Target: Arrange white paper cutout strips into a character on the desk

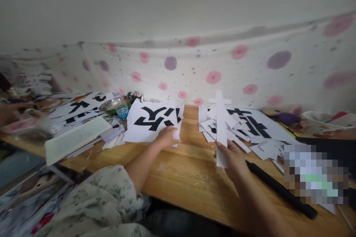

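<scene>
Grip of the right hand (233,152), in the head view, is closed around the lower part of a white strip (221,122), held up before paper scraps (233,121) on the desk (191,164). By the left hand (167,137), a sheet's (151,114) near right corner is touched; whether that grip is closed cannot be told.
</scene>
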Demonstrator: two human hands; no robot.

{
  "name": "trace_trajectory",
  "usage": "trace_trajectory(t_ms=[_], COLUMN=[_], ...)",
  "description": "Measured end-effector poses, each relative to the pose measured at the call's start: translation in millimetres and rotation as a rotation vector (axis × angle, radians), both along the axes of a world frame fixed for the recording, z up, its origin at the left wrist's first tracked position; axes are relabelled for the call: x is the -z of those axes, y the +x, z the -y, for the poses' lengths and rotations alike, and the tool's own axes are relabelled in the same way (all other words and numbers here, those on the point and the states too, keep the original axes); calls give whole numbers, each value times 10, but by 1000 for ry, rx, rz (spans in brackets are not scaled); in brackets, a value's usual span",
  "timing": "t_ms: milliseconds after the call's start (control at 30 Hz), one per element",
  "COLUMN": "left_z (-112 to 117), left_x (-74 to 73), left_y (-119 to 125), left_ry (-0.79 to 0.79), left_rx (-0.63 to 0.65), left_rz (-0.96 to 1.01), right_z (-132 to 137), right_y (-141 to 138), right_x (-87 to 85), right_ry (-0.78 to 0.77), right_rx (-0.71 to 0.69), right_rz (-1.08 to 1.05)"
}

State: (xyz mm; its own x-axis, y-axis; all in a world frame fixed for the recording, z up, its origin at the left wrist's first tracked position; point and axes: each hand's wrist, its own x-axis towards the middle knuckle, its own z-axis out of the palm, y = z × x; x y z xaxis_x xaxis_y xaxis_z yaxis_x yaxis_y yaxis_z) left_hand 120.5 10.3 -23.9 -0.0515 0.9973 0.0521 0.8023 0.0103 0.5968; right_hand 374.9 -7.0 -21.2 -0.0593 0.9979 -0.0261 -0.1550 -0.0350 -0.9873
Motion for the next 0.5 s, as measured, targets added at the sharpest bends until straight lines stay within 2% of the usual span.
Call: trace_trajectory(t_ms=[100,200,267,367,433,500], left_z=[195,368,430,454,451,453], left_x=[20,20,17,22,20,2], left_y=[-512,-838,-937,-963,-944,-925], left_ry=[-110,-163,-161,-141,-140,-148], left_rx=[-136,-161,-138,-101,-76,-51], left_rz=[-211,-361,-437,-533,-584,-619], right_z=[-23,-19,9,80,142,215], right_y=[61,95,139,291,459,665], right_x=[-191,-460,-647,-870,-943,-945], right_ry=[-16,10,43,94,115,123], right_rx=[57,65,52,46,65,93], right_rz=[-62,-78,-66,-15,43,79])
